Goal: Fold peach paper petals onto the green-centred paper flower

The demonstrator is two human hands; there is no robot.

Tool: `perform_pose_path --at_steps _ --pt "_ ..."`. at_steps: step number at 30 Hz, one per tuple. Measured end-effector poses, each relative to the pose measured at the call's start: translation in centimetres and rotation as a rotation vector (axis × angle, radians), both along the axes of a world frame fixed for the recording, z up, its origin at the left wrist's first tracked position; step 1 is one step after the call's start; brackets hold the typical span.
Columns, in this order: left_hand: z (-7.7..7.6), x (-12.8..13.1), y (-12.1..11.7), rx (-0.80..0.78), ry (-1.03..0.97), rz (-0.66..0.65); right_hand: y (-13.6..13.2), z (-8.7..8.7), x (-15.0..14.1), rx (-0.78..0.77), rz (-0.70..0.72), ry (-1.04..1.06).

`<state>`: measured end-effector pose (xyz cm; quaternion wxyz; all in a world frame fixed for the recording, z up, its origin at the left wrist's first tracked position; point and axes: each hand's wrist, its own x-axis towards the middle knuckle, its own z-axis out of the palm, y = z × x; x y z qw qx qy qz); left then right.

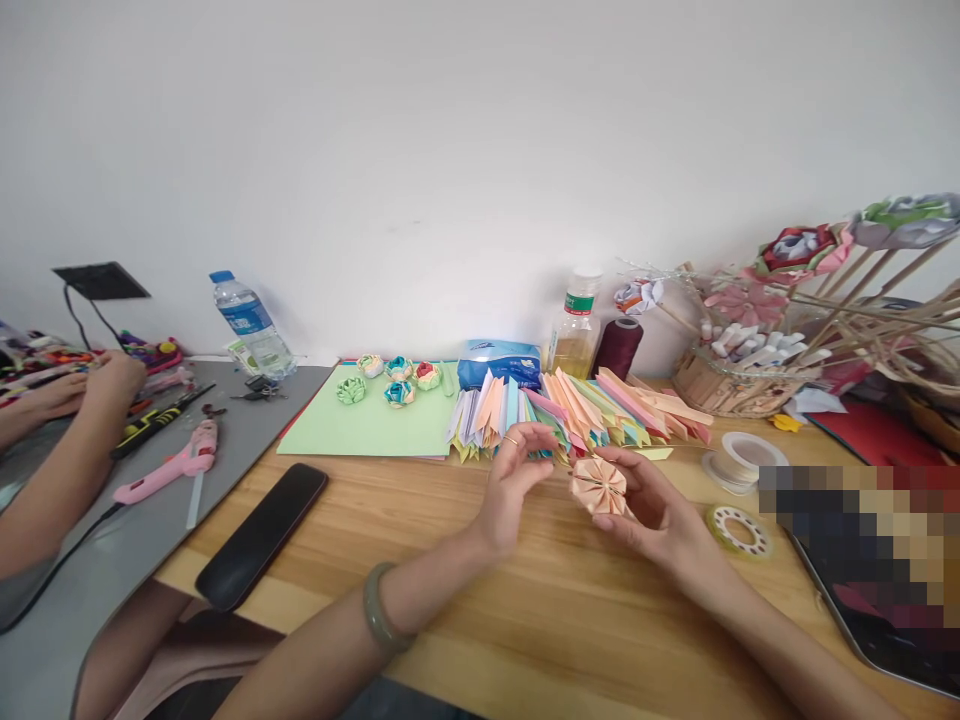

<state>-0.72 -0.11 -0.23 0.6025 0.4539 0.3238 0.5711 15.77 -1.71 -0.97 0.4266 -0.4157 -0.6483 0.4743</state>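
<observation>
Between the thumb and fingers of my right hand (660, 515) is a peach folded-paper flower (598, 487), its pleats fanning out from the centre. A thin dark line crosses its face. Just left of the flower, my left hand (517, 480) is raised with curved fingers and a gap between thumb and fingertips. It wears a ring, and I see nothing in it. Behind both hands lie rows of folded paper strips (577, 405) in several colours. Several small finished paper flowers (399, 394) rest on a green paper sheet (367, 432) further left.
Tape rolls (741, 530) and a tablet (877, 600) are on the right. A basket (742, 390) of paper flowers stands behind. Near the wall are a bottle (576, 330) and a thread spool (619, 346). Leftward lie a black case (262, 535), a pink glue gun (169, 468) and another person's hands (112, 385).
</observation>
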Motion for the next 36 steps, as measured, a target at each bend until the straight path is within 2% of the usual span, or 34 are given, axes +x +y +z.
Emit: perform_pose_path --at_steps 4,7,9,11,13,15,17,19,22,25,28,33,36 --pt "1.3 -0.6 -0.6 0.417 0.311 -0.168 0.0 0.5 0.1 -0.032 -0.005 0.045" --pt "1.8 -0.3 -0.8 0.498 0.445 -0.205 0.1 0.7 0.1 -0.035 -0.008 0.029" --pt "1.5 0.0 -0.7 0.426 0.442 -0.205 0.2 0.7 0.2 -0.057 0.032 0.037" --pt "1.0 0.2 -0.2 0.27 0.369 -0.166 0.3 0.7 0.4 -0.063 0.051 0.034" --pt "0.3 0.2 0.3 0.049 0.234 -0.172 0.3 0.6 0.5 -0.019 -0.007 -0.029" --pt "-0.2 0.2 0.7 -0.093 0.135 -0.195 0.2 0.6 0.6 0.059 -0.094 -0.124" --pt "-0.5 0.2 0.8 -0.196 0.053 -0.289 0.1 0.6 0.5 0.136 -0.125 -0.185" --pt "-0.6 0.2 0.8 -0.269 0.003 -0.352 0.1 0.6 0.4 0.187 -0.092 -0.203" --pt "-0.8 0.4 0.7 -0.327 0.01 -0.356 0.1 0.5 0.3 0.178 -0.047 -0.213" --pt "-1.0 0.6 0.7 -0.369 0.065 -0.334 0.3 0.4 0.3 0.098 -0.034 -0.224" --pt "-0.9 0.5 0.8 -0.399 0.032 -0.316 0.4 0.4 0.4 0.033 -0.033 -0.182" --pt "-0.6 0.1 0.9 -0.4 -0.055 -0.421 0.7 0.3 0.4 -0.063 -0.044 -0.02" --pt "-0.6 0.0 1.0 -0.476 -0.124 -0.496 0.7 0.4 0.5 -0.077 -0.101 0.022"
